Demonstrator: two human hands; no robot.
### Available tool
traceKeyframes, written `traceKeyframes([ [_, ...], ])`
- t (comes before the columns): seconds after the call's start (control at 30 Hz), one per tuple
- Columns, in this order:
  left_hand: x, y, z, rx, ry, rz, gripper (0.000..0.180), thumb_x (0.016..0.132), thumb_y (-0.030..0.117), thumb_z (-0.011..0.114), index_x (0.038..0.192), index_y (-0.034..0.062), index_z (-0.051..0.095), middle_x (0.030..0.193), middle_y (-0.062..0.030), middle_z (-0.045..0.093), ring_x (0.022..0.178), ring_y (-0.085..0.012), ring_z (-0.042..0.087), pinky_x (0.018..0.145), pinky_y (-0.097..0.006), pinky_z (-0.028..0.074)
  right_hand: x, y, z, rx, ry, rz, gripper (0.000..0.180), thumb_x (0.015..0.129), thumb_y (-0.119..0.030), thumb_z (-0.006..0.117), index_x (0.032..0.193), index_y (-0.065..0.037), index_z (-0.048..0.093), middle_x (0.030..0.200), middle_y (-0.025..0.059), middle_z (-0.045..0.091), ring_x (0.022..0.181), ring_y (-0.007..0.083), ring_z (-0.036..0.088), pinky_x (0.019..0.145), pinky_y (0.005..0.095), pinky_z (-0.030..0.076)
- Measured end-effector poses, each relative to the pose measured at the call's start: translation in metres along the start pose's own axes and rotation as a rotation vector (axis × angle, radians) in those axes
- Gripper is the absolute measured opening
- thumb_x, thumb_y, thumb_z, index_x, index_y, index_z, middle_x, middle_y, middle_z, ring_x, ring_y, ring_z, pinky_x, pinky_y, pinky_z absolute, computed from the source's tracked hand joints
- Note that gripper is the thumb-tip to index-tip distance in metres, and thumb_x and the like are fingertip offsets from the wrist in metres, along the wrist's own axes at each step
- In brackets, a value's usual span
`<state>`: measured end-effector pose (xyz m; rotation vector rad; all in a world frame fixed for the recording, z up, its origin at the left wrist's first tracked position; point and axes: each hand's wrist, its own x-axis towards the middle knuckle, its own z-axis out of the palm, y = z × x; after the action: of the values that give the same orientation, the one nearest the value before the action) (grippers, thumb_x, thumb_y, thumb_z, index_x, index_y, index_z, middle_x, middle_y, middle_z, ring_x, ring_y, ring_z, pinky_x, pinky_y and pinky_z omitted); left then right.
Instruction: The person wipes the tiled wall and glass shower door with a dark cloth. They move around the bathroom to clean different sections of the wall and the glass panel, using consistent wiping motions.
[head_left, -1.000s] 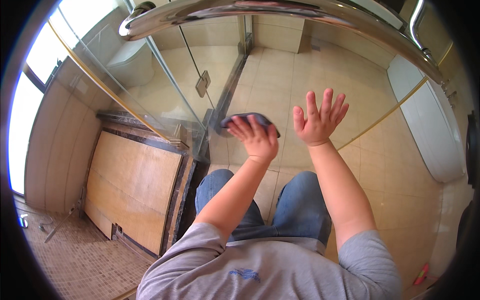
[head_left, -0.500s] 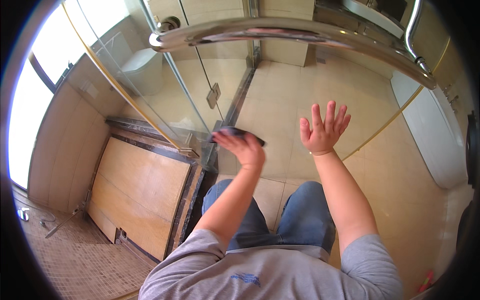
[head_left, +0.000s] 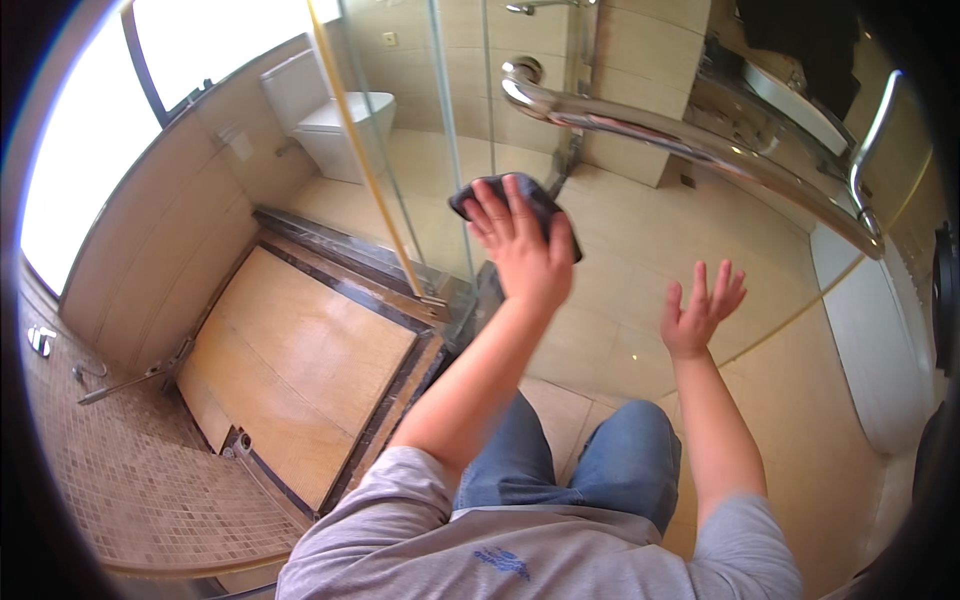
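Observation:
A dark folded cloth (head_left: 541,203) lies flat under my left hand (head_left: 528,262), which presses it against the clear glass panel (head_left: 630,270) in front of me. My fingers stretch over the cloth, and its dark edges show beyond them and past the thumb. Further right and a little lower, my right hand (head_left: 697,318) is raised with its fingers spread and nothing in it. Whether that palm touches the glass I cannot tell. Above both hands a curved chrome handle bar (head_left: 700,145) crosses the glass.
To the left, a tan slatted floor mat (head_left: 300,350) lies inside a dark stone curb (head_left: 385,395). A white toilet (head_left: 345,125) stands beyond the glass. A white bathtub (head_left: 870,340) is at the right, with a washbasin (head_left: 795,105) at the far right.
My left hand has moved up and slightly right with the cloth. My right hand has shifted right and lower in view. The whole view has also shifted, with the handle bar appearing lower and tilted.

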<state>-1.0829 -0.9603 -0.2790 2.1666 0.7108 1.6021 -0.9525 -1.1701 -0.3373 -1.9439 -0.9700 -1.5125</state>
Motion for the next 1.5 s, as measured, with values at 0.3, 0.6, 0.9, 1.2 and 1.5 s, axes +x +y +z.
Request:
traceKeyframes([
  [0.3,0.019,-0.051,-0.011,0.194,-0.197,0.417,0.065,0.085,0.043,0.061,0.141,0.0157,0.046,0.153,-0.0254,0.024,0.141,-0.054,0.011,0.111,-0.065,0.003,0.096,-0.089,0.013,0.206,-0.139,-0.099,0.044,0.09,-0.033,0.06,0.133,-0.025,0.057,0.152,0.0097,0.037,0.145,0.0403,0.016,0.115,0.0548,-0.001],
  [0.6,0.03,-0.043,-0.011,0.04,0.042,-0.022,0.075,0.09,0.038,0.053,0.15,0.0034,0.024,0.156,-0.0307,0.005,0.142,-0.0537,-0.001,0.111,-0.064,-0.001,0.096,-0.101,0.047,-0.036,0.023,-0.081,0.052,0.091,-0.05,0.053,0.14,-0.032,0.048,0.156,0.0073,0.03,0.145,0.0439,0.011,0.113,0.0593,-0.005],
  [0.9,0.056,-0.067,-0.032,0.168,-0.065,0.258,0.068,0.087,0.038,0.059,0.145,0.0103,0.038,0.155,-0.0247,0.02,0.141,-0.0526,0.012,0.113,-0.062,0.007,0.096,-0.094,0.047,-0.048,0.01,-0.089,0.054,0.091,-0.049,0.054,0.142,-0.031,0.047,0.156,0.008,0.029,0.145,0.0442,0.01,0.113,0.0601,-0.005],
  [1.2,0.027,-0.013,-0.007,0.053,-0.078,0.201,0.063,0.09,0.039,0.053,0.146,0.0142,0.038,0.157,-0.0254,0.014,0.143,-0.0505,0.002,0.112,-0.062,-0.003,0.097,-0.099,0.046,-0.04,-0.004,-0.082,0.054,0.091,-0.047,0.054,0.142,-0.031,0.047,0.157,0.0085,0.028,0.145,0.0443,0.01,0.113,0.0602,-0.005],
  [1.5,0.042,-0.093,-0.023,0.151,0.03,0.133,0.067,0.09,0.032,0.052,0.147,0.0053,0.032,0.155,-0.0268,0.016,0.142,-0.0505,0.01,0.114,-0.058,0.005,0.099,-0.097,0.042,-0.014,-0.006,-0.098,0.054,0.092,-0.046,0.055,0.142,-0.029,0.047,0.156,0.008,0.029,0.146,0.0435,0.009,0.114,0.0581,-0.006],
])
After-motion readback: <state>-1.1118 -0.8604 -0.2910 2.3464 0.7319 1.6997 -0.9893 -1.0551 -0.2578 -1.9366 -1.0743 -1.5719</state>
